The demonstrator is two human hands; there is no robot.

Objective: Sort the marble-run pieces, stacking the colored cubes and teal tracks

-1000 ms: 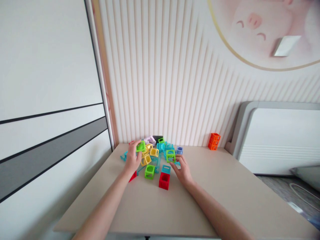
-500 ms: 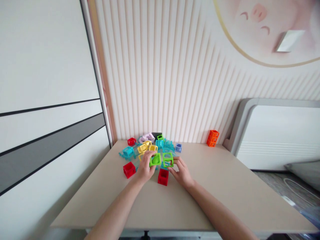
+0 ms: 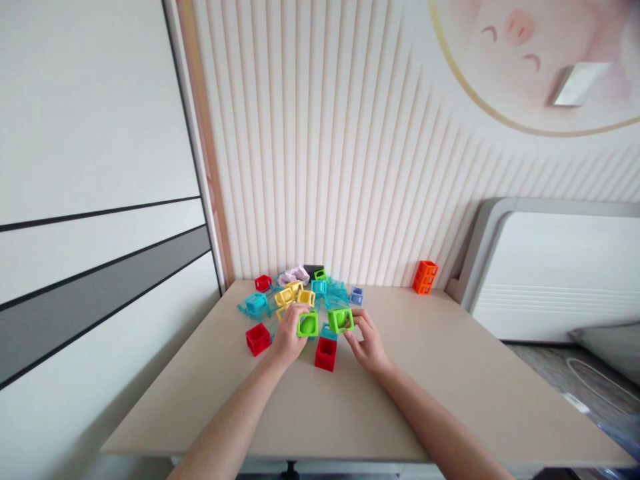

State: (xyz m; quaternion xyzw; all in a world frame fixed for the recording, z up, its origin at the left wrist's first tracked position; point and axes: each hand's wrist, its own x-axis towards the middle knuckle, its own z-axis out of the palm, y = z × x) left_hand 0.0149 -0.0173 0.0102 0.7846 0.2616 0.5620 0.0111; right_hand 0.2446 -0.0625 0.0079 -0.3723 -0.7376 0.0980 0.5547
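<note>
My left hand [image 3: 288,339] is closed round a hollow green cube [image 3: 307,325], held just above the table. My right hand [image 3: 367,343] grips a second green cube [image 3: 341,320] a short gap to the right of the first. A red cube [image 3: 325,353] stands on the table right below and between the two hands, with a teal cube [image 3: 328,331] partly hidden behind it. Another red cube [image 3: 258,338] sits left of my left hand.
Behind the hands lies a pile of yellow [image 3: 286,297], teal [image 3: 256,303], blue [image 3: 357,295] and red [image 3: 263,283] hollow cubes near the ribbed wall. An orange cube stack [image 3: 425,277] stands at the table's [image 3: 440,373] back right. A white headboard [image 3: 555,267] is to the right.
My left hand brought a green cube from the pile toward the middle. My right hand lifted its green cube. The two cubes now sit close together above the red one.
</note>
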